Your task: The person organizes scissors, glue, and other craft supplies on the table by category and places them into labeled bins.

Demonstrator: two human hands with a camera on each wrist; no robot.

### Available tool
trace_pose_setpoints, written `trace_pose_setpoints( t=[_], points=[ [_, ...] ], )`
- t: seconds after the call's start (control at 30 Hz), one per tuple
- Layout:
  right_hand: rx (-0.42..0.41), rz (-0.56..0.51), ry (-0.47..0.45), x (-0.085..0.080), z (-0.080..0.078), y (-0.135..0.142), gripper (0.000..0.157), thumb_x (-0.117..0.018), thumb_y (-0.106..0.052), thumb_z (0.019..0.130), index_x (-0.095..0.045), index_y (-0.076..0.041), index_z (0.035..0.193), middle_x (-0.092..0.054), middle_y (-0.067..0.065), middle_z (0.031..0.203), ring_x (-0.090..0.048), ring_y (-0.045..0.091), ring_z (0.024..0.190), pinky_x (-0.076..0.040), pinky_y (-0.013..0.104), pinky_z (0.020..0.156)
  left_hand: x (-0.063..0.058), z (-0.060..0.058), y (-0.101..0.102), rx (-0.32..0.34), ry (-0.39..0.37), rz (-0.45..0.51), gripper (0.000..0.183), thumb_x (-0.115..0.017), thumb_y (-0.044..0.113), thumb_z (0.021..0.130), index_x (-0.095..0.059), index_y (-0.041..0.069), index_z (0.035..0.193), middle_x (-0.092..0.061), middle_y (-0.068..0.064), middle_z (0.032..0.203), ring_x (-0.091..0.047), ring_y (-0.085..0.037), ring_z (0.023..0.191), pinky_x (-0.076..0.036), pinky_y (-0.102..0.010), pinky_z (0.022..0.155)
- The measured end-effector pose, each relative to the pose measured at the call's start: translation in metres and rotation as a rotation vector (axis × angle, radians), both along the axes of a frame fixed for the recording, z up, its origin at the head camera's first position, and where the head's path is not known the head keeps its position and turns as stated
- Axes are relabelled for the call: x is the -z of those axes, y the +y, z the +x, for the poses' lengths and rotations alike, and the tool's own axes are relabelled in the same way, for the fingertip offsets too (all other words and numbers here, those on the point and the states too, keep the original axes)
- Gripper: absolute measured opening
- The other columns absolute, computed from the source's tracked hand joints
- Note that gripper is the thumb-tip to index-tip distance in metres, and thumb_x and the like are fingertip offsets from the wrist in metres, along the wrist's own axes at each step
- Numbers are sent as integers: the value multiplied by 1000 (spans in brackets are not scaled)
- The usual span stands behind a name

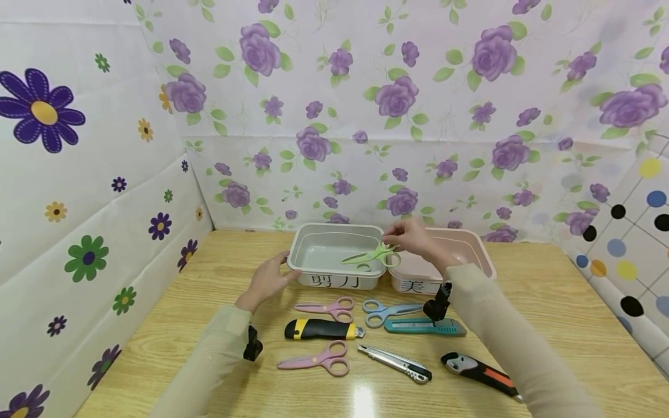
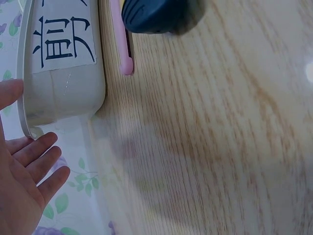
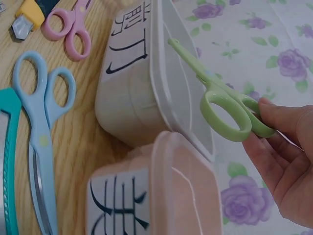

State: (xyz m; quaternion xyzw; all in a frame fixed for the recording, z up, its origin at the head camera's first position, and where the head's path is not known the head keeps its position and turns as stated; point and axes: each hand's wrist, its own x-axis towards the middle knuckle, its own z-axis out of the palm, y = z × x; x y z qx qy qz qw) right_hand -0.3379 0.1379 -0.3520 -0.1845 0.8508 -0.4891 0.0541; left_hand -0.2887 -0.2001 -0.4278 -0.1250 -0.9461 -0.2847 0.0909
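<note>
Head: green scissors (image 1: pixel 374 255) lie left of right hand (image 1: pixel 410 235), over grey bin (image 1: pixel 334 235).
Left wrist: left hand (image 2: pixel 22 183) spread at bin end (image 2: pixel 63 98); bracing advisable.
Right wrist: right hand pinches handle loop (image 3: pixel 264 129); loop should clear rim (image 3: pixel 157 73) before release.

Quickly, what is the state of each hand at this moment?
Left hand: open, at the end of the grey box.
Right hand: holding the green scissors by the handle.

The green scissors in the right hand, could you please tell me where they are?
In the head view, just right of centre, the right hand holds the green scissors with their blades over the grey bin, beside the pink bin.
</note>
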Motion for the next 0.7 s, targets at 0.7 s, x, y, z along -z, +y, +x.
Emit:
trace_pose_setpoints(
  t=[0.7],
  points=[
    [28, -63, -3, 19, -5, -30, 15, -62, -6, 85, -66, 7, 91, -66, 18, 84, -62, 15, 69, -54, 30, 62, 2, -1, 0, -12, -13, 3, 68, -61, 38, 85, -40, -5, 133, -55, -21, 121, -52, -38, 110, -42, -53, 90]
  ],
)
